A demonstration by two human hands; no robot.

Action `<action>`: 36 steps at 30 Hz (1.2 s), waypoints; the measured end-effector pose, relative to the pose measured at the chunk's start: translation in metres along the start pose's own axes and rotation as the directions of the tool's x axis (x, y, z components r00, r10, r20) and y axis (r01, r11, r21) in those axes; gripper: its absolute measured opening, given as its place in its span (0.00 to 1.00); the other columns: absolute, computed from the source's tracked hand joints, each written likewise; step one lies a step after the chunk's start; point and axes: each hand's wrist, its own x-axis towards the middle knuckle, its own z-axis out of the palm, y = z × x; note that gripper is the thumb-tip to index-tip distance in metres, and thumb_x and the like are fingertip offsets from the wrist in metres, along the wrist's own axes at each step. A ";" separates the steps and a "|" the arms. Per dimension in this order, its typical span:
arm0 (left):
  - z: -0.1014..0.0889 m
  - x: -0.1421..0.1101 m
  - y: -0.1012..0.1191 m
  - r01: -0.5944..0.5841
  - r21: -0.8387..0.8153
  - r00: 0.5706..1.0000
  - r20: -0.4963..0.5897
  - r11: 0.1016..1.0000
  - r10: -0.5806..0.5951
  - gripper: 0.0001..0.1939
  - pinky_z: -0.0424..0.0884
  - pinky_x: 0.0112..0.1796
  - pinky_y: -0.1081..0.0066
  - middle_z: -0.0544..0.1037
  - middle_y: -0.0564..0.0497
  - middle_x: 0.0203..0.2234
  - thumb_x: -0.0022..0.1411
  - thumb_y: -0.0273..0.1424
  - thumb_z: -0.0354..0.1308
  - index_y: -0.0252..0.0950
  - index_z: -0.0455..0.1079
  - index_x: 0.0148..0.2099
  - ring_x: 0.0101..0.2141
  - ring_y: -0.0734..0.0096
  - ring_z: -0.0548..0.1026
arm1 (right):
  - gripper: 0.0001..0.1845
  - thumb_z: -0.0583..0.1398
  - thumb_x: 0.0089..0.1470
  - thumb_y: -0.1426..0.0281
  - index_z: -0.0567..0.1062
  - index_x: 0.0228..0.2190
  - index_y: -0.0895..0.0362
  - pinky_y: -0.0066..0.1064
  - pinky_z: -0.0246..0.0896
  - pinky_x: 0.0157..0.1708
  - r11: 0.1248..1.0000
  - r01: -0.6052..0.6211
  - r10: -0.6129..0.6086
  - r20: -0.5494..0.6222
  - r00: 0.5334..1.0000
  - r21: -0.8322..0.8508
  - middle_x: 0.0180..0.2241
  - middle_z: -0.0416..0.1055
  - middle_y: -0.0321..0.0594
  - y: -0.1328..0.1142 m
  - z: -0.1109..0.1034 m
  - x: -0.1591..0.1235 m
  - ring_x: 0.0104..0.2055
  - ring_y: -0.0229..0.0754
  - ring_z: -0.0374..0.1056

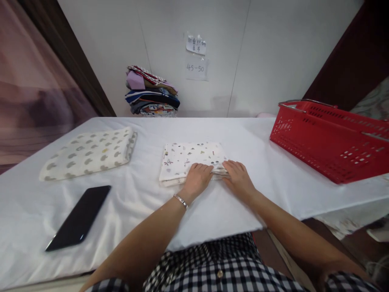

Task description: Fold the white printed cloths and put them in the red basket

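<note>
White-draped desk (252,138), its cloth slightly rucked toward the left. Red basket (316,146) at the right edge. Folded cloth with grey motifs (91,154) near the left edge. Small-print folded cloth (179,160) mid-desk, set back from the front edge. Black flat device (80,219) (a tablet or large phone, face blank) toward the front left corner.

Both hands at the small-print cloth's near right corner. Right hand (240,178): fingers and thumb appear to pinch the layers. Left hand (198,178): fingers curled over the near edge; pinching or merely pressing, cannot tell.

Risk, by judgement: layers there look uneven; unequal pulling could skew the fold, and the bracelet (181,200) might snag loose fabric.

Basket cut off at the right, contents unseen. Clothes stack (152,93) beyond the far edge, its base hidden. Layer count at the corner unreadable behind the fingers.
</note>
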 end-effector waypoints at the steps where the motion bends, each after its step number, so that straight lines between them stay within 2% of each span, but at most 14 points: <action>1: 0.000 0.000 0.000 -0.002 0.003 1.000 0.000 1.000 0.002 0.13 0.62 0.42 0.62 0.76 0.48 0.36 0.66 0.33 0.44 0.37 0.65 0.48 0.40 0.64 0.71 | 0.23 0.55 0.55 0.70 0.62 0.53 0.55 0.48 0.46 0.56 1.000 0.018 -0.018 0.030 0.999 -0.013 0.54 0.64 0.46 -0.002 0.000 0.006 0.58 0.51 0.54; 5: -0.002 0.000 -0.001 0.023 -0.013 1.000 -0.005 1.000 -0.023 0.13 0.63 0.41 0.62 0.77 0.49 0.35 0.66 0.33 0.45 0.36 0.65 0.48 0.39 0.64 0.72 | 0.15 0.52 0.57 0.73 0.70 0.45 0.53 0.46 0.49 0.52 0.999 0.050 -0.047 0.133 0.990 -0.019 0.43 0.73 0.43 -0.002 0.000 0.030 0.47 0.48 0.65; 8: -0.006 -0.001 -0.001 0.033 -0.028 0.998 -0.057 0.999 -0.034 0.13 0.63 0.43 0.62 0.75 0.47 0.42 0.66 0.32 0.46 0.37 0.64 0.50 0.43 0.64 0.70 | 0.14 0.51 0.58 0.72 0.71 0.44 0.54 0.42 0.54 0.47 1.000 0.011 -0.013 0.143 0.990 0.012 0.38 0.75 0.41 0.003 0.006 0.037 0.40 0.46 0.68; 11: -0.012 -0.005 0.002 -0.014 -0.009 0.994 -0.110 1.000 0.012 0.13 0.62 0.47 0.61 0.72 0.47 0.48 0.65 0.28 0.46 0.38 0.66 0.49 0.49 0.63 0.67 | 0.15 0.50 0.59 0.71 0.71 0.46 0.54 0.40 0.56 0.45 0.997 -0.060 0.057 0.080 0.995 0.037 0.40 0.75 0.43 0.006 0.015 0.032 0.42 0.47 0.68; 15: -0.010 -0.008 0.006 -0.071 0.022 0.995 -0.062 0.997 0.072 0.11 0.59 0.52 0.59 0.71 0.50 0.50 0.64 0.25 0.47 0.40 0.71 0.38 0.52 0.64 0.65 | 0.15 0.50 0.60 0.68 0.71 0.45 0.53 0.40 0.59 0.44 0.993 -0.091 0.091 0.009 0.996 0.076 0.42 0.74 0.42 0.006 0.019 0.025 0.43 0.47 0.68; 20: 0.003 -0.005 0.004 0.016 0.100 1.000 -0.028 0.995 -0.013 0.11 0.54 0.56 0.53 0.64 0.48 0.57 0.64 0.30 0.49 0.38 0.72 0.35 0.60 0.57 0.55 | 0.14 0.50 0.60 0.67 0.72 0.44 0.54 0.38 0.62 0.41 0.990 -0.067 0.074 -0.061 0.995 0.121 0.40 0.74 0.42 0.007 0.019 0.024 0.40 0.45 0.68; 26: 0.004 -0.005 0.002 0.006 0.102 1.000 0.022 0.995 -0.008 0.12 0.50 0.57 0.50 0.65 0.48 0.57 0.63 0.27 0.48 0.36 0.71 0.30 0.60 0.57 0.54 | 0.13 0.52 0.60 0.67 0.72 0.44 0.53 0.39 0.63 0.41 0.985 -0.056 0.064 -0.045 0.997 0.166 0.40 0.74 0.41 0.009 0.019 0.023 0.41 0.45 0.68; 31: -0.002 -0.006 0.003 -0.057 0.025 0.998 -0.026 0.998 0.058 0.14 0.47 0.59 0.54 0.67 0.52 0.55 0.65 0.26 0.45 0.38 0.70 0.32 0.60 0.64 0.55 | 0.14 0.52 0.59 0.68 0.72 0.44 0.54 0.37 0.63 0.42 0.984 -0.058 0.060 -0.006 0.998 0.168 0.41 0.74 0.41 0.008 0.019 0.021 0.42 0.44 0.68; 36: 0.001 -0.007 0.002 -0.019 -0.029 0.998 -0.065 0.999 0.017 0.13 0.50 0.59 0.55 0.69 0.51 0.52 0.65 0.28 0.45 0.38 0.70 0.33 0.58 0.65 0.58 | 0.13 0.53 0.58 0.69 0.73 0.43 0.54 0.37 0.63 0.42 0.987 -0.059 0.057 0.017 0.998 0.149 0.40 0.74 0.41 0.006 0.021 0.021 0.42 0.44 0.68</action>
